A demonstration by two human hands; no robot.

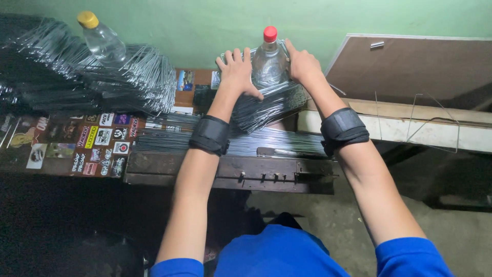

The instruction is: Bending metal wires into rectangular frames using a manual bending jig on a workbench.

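Observation:
A stack of bent metal wire pieces lies on the wooden bench against the green wall. A clear plastic bottle with a red cap rests on top of the stack. My left hand lies flat on the stack's left side, fingers spread. My right hand presses on the stack's right side, next to the bottle. Both forearms wear black wrist bands. Straight wire rods lie in a layer under the stack.
A larger heap of wire pieces fills the left of the bench, with a yellow-capped bottle on it. Stickers cover the bench top. A brown board leans at right, beside a wire frame.

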